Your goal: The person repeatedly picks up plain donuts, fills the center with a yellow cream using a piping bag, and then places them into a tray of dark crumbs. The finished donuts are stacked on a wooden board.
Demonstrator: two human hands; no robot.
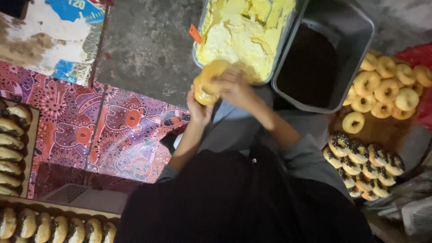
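My left hand [197,109] grips a golden-brown donut [205,84] from below, holding it at the near edge of a grey tub of pale yellow cream [245,36]. My right hand [235,88] rests on the donut's right side, fingers curled against it. Whether the fingers carry cream is hidden. Both forearms reach out from my dark clothing over my grey lap.
A dark grey tub of chocolate sprinkles [315,63] stands right of the cream tub. Plain donuts [382,85] lie at the far right, sprinkle-topped ones [364,164] below them. Trays of filled donuts sit at the left edge [13,148] and bottom left [54,227], beside a patterned cloth [112,130].
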